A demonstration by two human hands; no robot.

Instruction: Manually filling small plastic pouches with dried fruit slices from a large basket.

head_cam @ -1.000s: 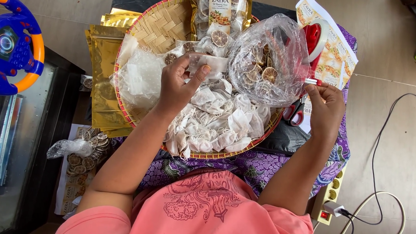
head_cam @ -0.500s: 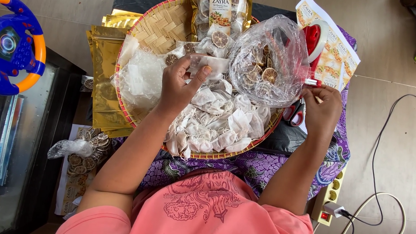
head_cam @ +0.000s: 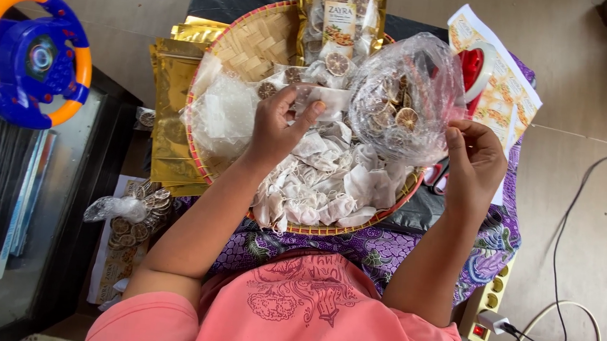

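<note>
The left hand (head_cam: 278, 124) pinches a small white sachet (head_cam: 321, 99) over the woven tray (head_cam: 255, 40), best kept level, while the right hand (head_cam: 473, 162) grips the clear bag (head_cam: 404, 100).

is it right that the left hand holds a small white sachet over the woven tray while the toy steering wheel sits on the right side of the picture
Not quite. The head view shows the toy steering wheel at the left side, not the right. The left hand does hold a small white sachet over the woven tray.

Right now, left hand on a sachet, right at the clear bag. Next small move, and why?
Probably reach the right hand into the clear bag for a dried citrus slice: the left hand already holds a small white sachet over the woven tray.
</note>
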